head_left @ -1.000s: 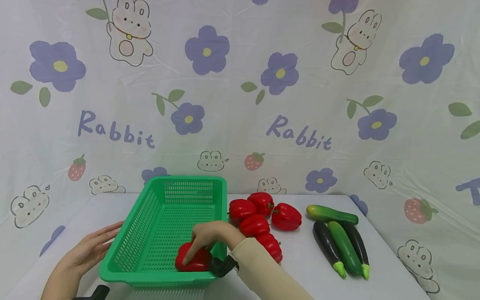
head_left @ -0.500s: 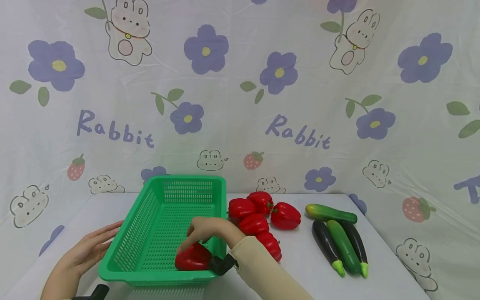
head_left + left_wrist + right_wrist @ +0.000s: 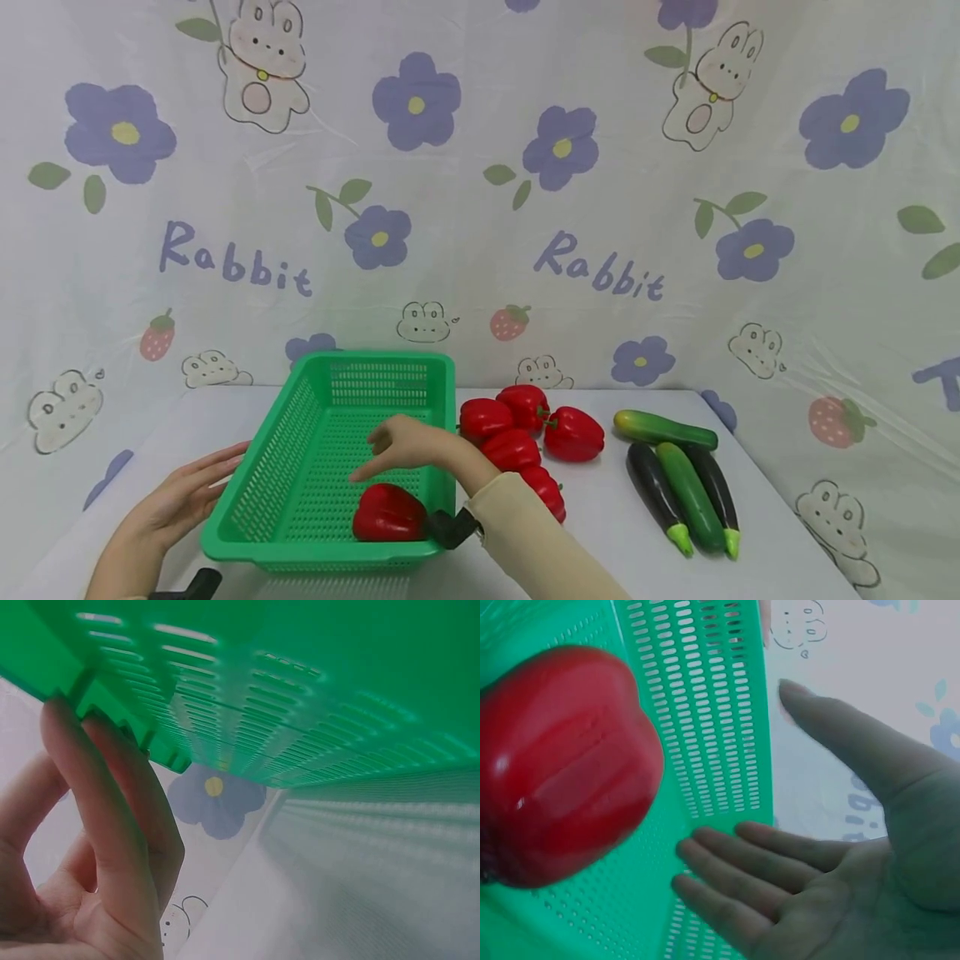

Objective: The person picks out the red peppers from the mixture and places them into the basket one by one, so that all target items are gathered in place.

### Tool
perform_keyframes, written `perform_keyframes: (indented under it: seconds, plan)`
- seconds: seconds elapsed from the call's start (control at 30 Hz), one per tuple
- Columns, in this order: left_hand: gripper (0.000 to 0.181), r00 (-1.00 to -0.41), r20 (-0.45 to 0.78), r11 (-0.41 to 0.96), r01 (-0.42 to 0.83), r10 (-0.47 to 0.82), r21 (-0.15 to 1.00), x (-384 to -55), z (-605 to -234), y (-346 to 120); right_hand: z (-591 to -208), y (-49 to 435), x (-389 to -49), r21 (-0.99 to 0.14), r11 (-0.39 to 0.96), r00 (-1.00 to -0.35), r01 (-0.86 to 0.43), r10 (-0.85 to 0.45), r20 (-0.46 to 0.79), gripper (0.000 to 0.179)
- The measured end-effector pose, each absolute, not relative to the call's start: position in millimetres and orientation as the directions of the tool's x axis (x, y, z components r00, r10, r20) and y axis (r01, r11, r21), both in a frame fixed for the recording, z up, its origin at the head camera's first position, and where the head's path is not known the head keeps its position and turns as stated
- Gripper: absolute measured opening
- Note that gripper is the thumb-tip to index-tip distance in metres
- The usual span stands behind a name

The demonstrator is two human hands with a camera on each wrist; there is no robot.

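Observation:
A red bell pepper (image 3: 390,513) lies in the near right corner of the green plastic basket (image 3: 300,553). Above it, apart from the pepper, hovers my right hand (image 3: 408,446) with thumb and fingers spread; the right wrist view shows the palm holding nothing beside the pepper (image 3: 570,765). My left hand (image 3: 176,504) is at the basket's left side with its fingers extended. In the left wrist view the fingertips of the left hand (image 3: 112,825) touch the underside of the basket's rim (image 3: 75,682).
Several red bell peppers (image 3: 510,450) lie in a cluster right of the basket. Further right are two dark eggplants (image 3: 657,487) and two green cucumber-like vegetables (image 3: 688,496) on the white table (image 3: 600,533). A patterned cloth (image 3: 465,208) hangs behind.
My right hand has let go of the bell pepper and risen away from it, leaving it in the basket. The left hand stays at the basket's side.

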State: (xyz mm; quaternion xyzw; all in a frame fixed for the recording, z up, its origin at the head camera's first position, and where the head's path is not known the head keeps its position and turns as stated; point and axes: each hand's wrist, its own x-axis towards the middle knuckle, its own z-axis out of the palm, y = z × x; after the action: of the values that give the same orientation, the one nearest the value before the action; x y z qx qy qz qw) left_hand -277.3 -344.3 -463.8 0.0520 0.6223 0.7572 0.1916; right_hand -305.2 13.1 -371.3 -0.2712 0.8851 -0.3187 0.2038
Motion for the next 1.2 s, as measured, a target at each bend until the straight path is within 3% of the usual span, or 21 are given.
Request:
perform_keyframes:
  seconds: [0.67, 1.2]
  plan:
    - [0.034, -0.925, -0.173, -0.150, -0.234, 0.339, 0.960, -276.8, -464.6, -343.6, -358.8, 39.5, -311.7, -0.824, 0.419, -0.780, -0.382, -0.624, 0.045, 0.061]
    - [0.037, -0.920, -0.126, -0.157, -0.196, 0.372, 0.968, -277.1, -465.7, -343.8, -354.4, 65.2, -322.7, -0.882, 0.337, -0.812, -0.331, -0.577, 0.084, 0.065]
